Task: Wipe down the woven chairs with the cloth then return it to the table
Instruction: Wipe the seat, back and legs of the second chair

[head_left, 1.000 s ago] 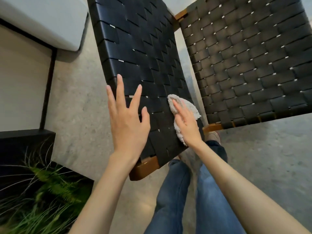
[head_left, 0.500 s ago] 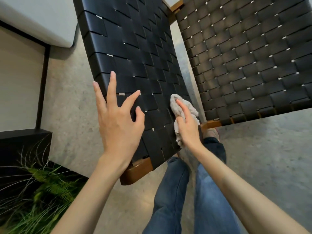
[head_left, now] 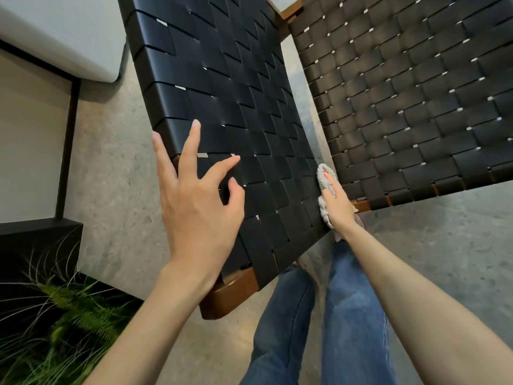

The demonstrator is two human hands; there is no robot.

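Since the grey cloth [head_left: 322, 176] sits at the very right edge of the near woven chair [head_left: 236, 93], the wipe is best run along that edge from the front toward the back. Even pressure would work the cloth into the gaps between the black straps and keep it from slipping off the side.

Nearest, just past the brown wooden frame corner [head_left: 230, 297], the left hand [head_left: 194, 201] is over the seat's front-left part. Its fingers are spread wide and hold nothing; whether it touches the straps I cannot tell. It should steady the seat rather than push.

Farther on, the right hand [head_left: 337, 202] lies on the cloth with fingers nearly straight, pressing it to the seat edge, and a tail hangs under the wrist.

Beyond the narrow gap, no hand touches the second woven chair [head_left: 416, 107]. No tabletop shows.
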